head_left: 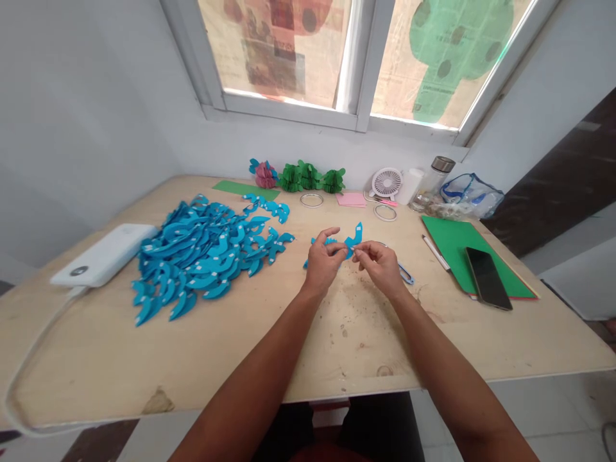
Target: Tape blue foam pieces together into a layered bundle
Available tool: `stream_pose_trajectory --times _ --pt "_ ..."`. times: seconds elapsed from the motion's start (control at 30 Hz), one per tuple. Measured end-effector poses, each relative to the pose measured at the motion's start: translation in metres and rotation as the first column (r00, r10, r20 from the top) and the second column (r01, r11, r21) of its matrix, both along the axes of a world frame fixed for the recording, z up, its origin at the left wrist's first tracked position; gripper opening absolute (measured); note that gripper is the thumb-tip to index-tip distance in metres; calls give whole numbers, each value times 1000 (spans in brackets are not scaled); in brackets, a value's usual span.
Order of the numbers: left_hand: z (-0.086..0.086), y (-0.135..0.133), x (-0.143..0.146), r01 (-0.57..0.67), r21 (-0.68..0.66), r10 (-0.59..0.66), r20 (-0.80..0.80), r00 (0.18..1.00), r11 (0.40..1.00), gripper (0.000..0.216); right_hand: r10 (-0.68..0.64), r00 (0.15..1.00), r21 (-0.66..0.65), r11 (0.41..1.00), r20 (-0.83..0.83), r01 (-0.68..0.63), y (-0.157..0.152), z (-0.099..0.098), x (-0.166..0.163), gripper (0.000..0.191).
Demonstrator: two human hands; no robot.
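Here we have both hands out over the middle of the plywood table (96,359), close together and nearly touching. Our left hand (321,262) has its fingers curled in, thumb and forefinger pinching a blue paper cutout (355,238) whose curved tip stands up just above the knuckles. Our right hand (380,263) meets it from the other side, fingertips pressed together on the edge of the same piece; exactly what it nips there is too small to tell. More blue paper shows behind our left hand, partly hidden.

To the left lies a wide heap of blue cutouts (202,253), each with small white patches, and beyond it a white power bank (103,255) with its cable running along the table edge. Just beside our right hand rest blue-handled scissors (405,275). Farther right sits a green folder (457,247) with a black phone (487,277) on it and a pen (434,251) along its left edge. Along the wall stand green paper ornaments (310,177), a pink and blue one (264,173), a small white fan (386,183), a glass jar (434,181), and two tape rings (312,199).
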State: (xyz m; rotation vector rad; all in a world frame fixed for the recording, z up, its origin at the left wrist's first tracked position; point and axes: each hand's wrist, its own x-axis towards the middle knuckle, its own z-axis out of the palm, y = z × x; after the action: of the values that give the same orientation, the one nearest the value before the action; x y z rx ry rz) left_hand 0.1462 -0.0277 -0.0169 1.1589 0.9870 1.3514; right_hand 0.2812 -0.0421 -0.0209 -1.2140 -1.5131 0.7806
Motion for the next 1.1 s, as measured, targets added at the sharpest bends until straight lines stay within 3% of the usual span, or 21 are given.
stream_pose_trajectory --times 0.17,0.37,1.1 --pt "1 -3 3 -51 36 53 -56 997 998 48 -7 983 -109 994 -184 -14 2 -2 -6 22" --pt "0 -4 5 -71 17 72 -19 997 997 47 -77 958 -161 986 -276 33 -2 5 -11 21" --pt "-4 -3 7 -83 -15 83 -8 997 996 48 -124 946 -193 979 -301 67 0 -1 -11 21"
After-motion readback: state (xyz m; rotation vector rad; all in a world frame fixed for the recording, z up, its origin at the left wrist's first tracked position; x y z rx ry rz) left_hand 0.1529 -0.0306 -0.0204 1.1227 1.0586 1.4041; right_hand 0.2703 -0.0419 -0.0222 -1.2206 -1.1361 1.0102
